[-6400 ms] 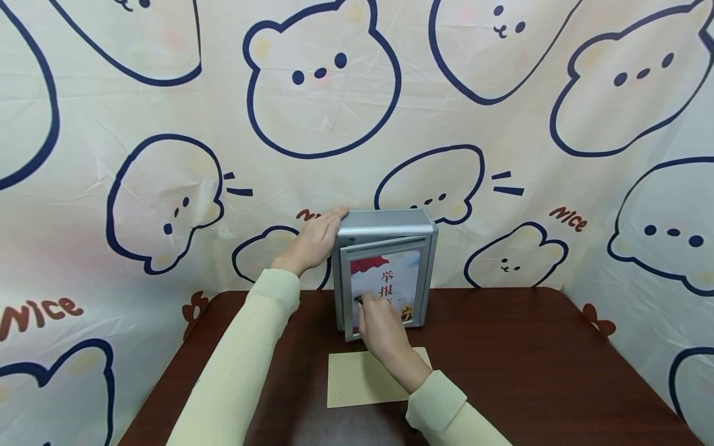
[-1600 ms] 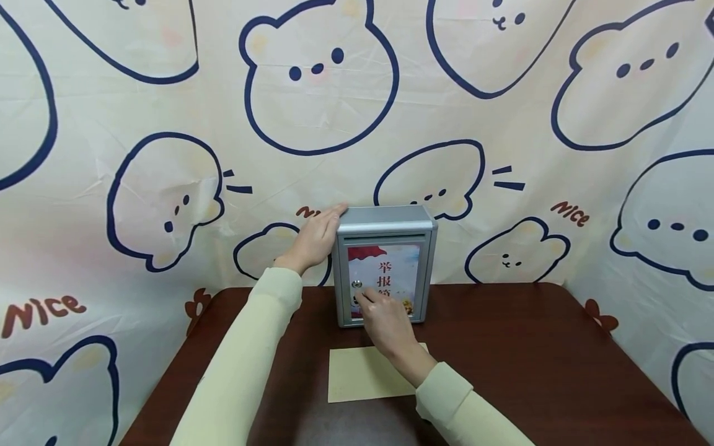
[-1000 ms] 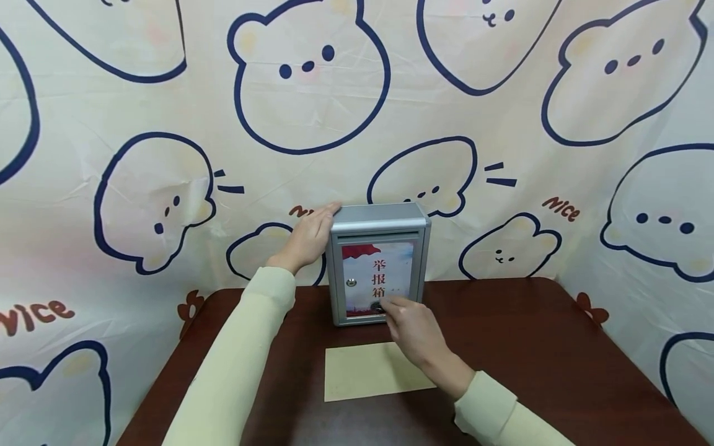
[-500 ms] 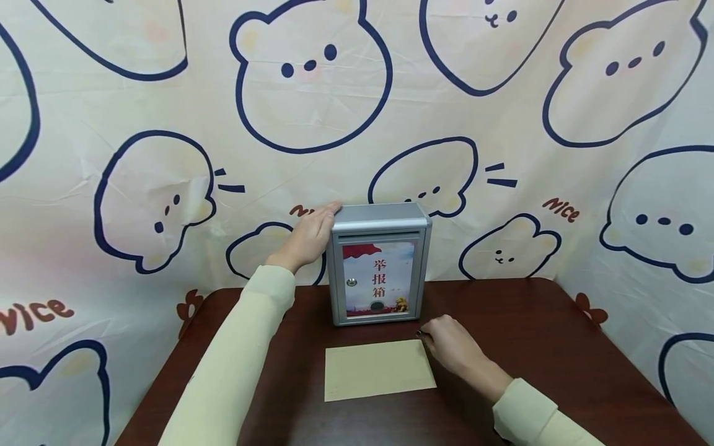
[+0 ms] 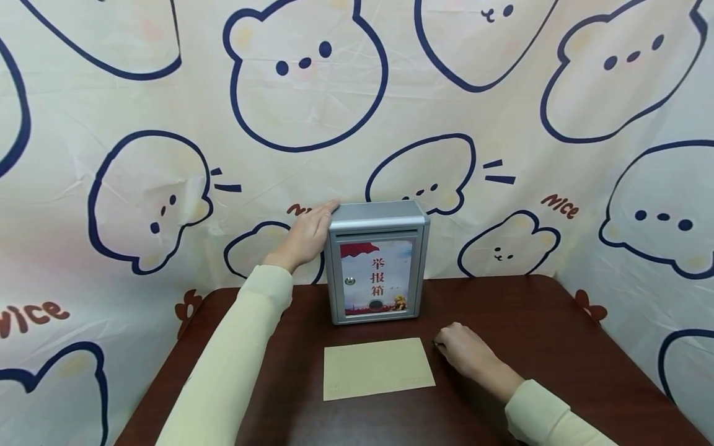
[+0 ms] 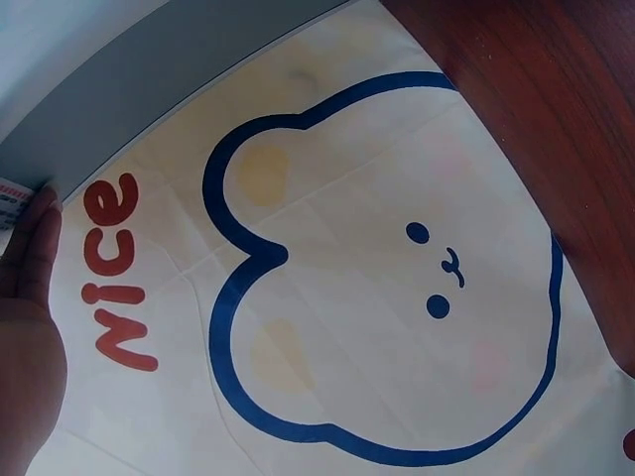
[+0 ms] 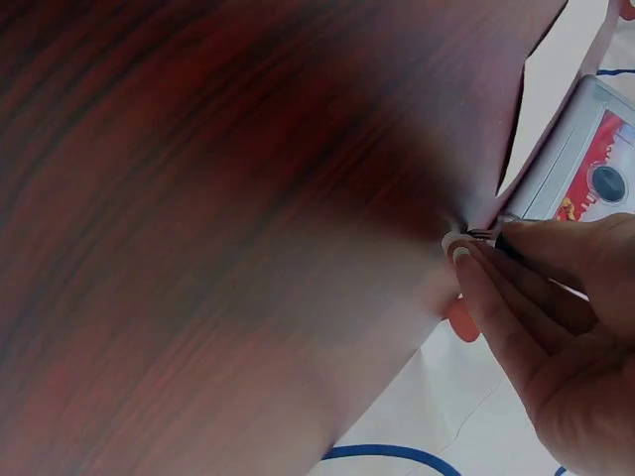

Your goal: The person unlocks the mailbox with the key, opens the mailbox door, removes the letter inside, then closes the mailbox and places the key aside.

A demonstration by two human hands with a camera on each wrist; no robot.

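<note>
A grey metal report box (image 5: 379, 214) stands upright at the back of the table, its front door closed flush. The door bears a printed poster (image 5: 362, 266) and a small round lock (image 5: 349, 281). My left hand (image 5: 304, 238) rests with extended fingers against the box's upper left edge; in the left wrist view its fingers (image 6: 40, 243) lie along the grey side. My right hand (image 5: 468, 353) is low over the table, right of the envelope. Between thumb and fingers it pinches a small key with a black head (image 7: 511, 244), mostly hidden by the fingers.
A flat yellowish paper envelope (image 5: 376, 370) lies on the dark red-brown table (image 5: 535, 334) in front of the box. Behind the table hangs a cloth backdrop (image 5: 312, 118) with cartoon outlines.
The door, ajar in the oldest frame, has swung closed. My right hand has left the lock with the key and moved right and down to the table. My left hand stays on the box.
</note>
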